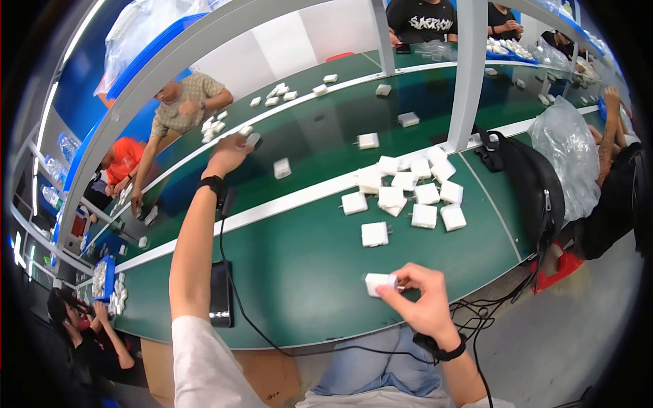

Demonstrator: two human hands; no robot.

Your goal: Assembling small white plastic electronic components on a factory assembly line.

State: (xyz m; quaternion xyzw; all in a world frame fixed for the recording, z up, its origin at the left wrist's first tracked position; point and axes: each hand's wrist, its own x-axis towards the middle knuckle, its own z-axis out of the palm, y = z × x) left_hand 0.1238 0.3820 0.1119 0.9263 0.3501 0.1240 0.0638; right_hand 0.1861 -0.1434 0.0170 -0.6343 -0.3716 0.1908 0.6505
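Black bag (534, 183) sitting beside crumpled clear plastic bag (563, 160), red object (559, 270) showing below; flat black device (220, 291) lying over left, brown cardboard (266, 375) peeking out underneath, orange-shirted worker (126, 160) leaning beyond.

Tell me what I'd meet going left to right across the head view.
Clear bottles, blue tray, left hand, white block lying apart, right hand holding another white block, black bag.

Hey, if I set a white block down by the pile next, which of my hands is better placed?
Probably your right hand: it pinches a white block on the near side of the pile. Your left hand is stretched over the dark green belt, farther from that pile.
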